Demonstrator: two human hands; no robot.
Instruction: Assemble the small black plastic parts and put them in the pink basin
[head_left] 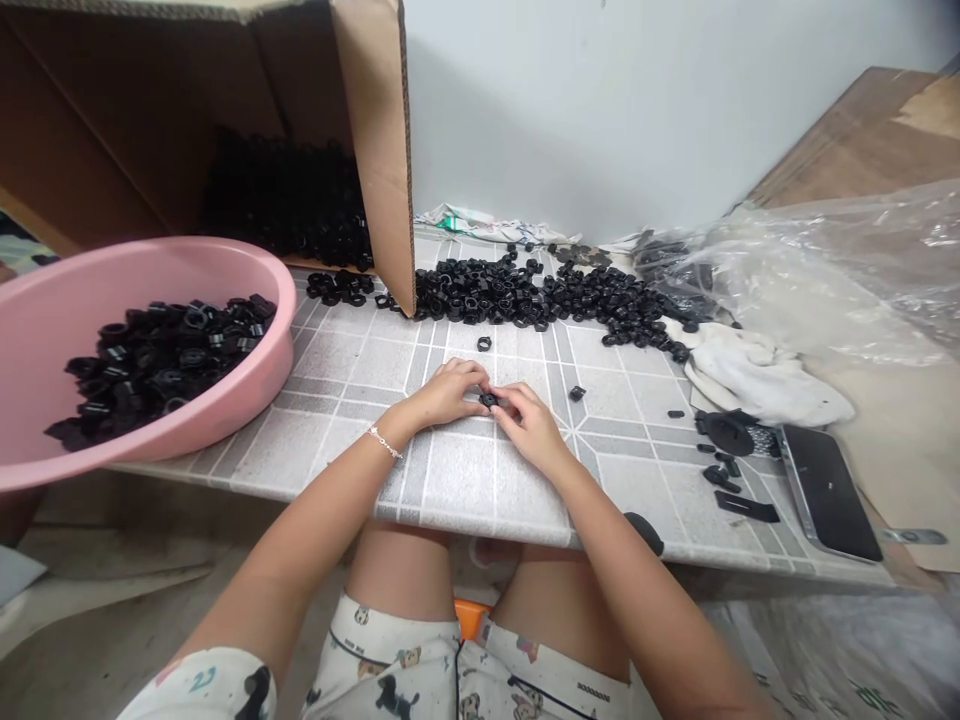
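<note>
My left hand (446, 393) and my right hand (529, 428) meet low over the grey tiled tabletop (450, 480). Between their fingertips is a small black plastic nut (489, 400), partly hidden by my fingers. A loose black ring (484, 343) lies just beyond my hands, and a small black piece (576, 393) sits to the right of my right hand. Farther back spreads a long heap of black plastic nuts (525, 295). A pink plastic basin (277, 300) at the left holds more black parts.
A cardboard box (375, 130) at the back left holds a dark mass of parts. To the right lie a white cloth (757, 375), a clear plastic bag (825, 270), several flat black parts (739, 480) and a black-faced phone or tablet (829, 490) near the table's edge.
</note>
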